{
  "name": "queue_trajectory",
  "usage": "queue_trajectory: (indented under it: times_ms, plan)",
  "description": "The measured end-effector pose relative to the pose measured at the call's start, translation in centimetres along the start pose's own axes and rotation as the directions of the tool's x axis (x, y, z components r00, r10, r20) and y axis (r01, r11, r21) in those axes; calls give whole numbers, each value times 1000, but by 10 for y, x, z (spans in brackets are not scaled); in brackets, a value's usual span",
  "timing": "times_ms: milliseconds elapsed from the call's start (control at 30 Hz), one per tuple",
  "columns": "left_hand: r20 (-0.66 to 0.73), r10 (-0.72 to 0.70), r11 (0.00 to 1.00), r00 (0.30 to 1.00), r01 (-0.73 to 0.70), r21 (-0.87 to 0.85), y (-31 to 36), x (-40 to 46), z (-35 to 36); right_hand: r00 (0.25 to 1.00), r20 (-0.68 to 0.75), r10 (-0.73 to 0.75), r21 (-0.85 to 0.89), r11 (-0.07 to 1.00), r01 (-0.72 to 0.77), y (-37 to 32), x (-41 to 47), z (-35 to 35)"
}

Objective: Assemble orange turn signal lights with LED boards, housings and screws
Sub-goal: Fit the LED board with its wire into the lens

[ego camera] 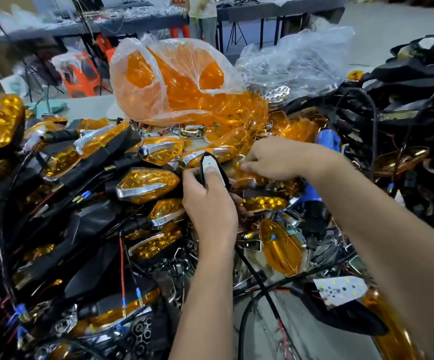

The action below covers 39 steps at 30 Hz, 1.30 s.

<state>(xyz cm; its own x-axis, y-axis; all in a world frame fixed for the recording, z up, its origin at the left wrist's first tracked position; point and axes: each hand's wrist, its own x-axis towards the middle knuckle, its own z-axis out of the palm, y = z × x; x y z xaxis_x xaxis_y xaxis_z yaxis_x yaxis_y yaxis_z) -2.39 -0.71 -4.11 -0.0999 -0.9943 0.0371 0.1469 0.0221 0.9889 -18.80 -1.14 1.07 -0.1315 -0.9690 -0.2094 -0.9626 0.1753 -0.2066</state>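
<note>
Housing (214,170), black with a white LED board (212,166) seated in it, sits upright in your left hand (210,203), fingers wrapped round it and thumb pressing the board. Your right hand (273,159) reaches into the orange lenses (249,141) just beyond, fingers curled; whether they hold one, you cannot tell.

The worktable (91,106) is heaped with assembled orange signal lights (147,184), a bag of orange lenses (174,81) and black wiring (0,229).
</note>
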Motion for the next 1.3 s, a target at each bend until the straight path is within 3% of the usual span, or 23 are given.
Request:
queue_trajectory:
  times_ms: [200,300,367,433,500,567,733,933,1033,1133,1300]
  plan:
    - [-10,-24,999,1000,24,-21,-1,3,1,992,125,23,182,982,-46,13,-9,-33]
    - [-21,-36,999,999,36,-9,-2,4,1,987,-108,117,354,932,-72,20,1,-41]
    - [-27,-37,999,999,37,4,-2,4,2,954,-253,160,240,966,-99,23,8,-43]
    - [-26,-37,999,999,38,1,-2,4,2,938,-332,97,-10,994,-106,23,20,-41]
    - [-28,-38,999,999,38,2,-1,3,1,936,-352,-4,-137,989,-47,18,36,-36]
    - [-29,-40,999,999,40,0,-1,2,1,959,-278,-50,-166,986,3,11,55,-27]
    - [-25,-24,1000,999,23,-10,-2,2,2,990,-128,54,-95,993,-66,5,90,-16]
    - [-24,-23,1000,999,23,5,-3,2,1,997,40,73,-53,996,-71,2,101,-29]
    - [-20,-23,1000,1000,23,2,-3,2,1,987,135,86,129,986,-104,2,95,-33]
    - [-21,-18,1000,1000,18,2,-3,2,2,989,128,78,421,899,-125,-4,92,-24]
    - [-20,-10,1000,1000,11,1,-3,2,2,998,23,65,523,850,-67,-13,98,-8]
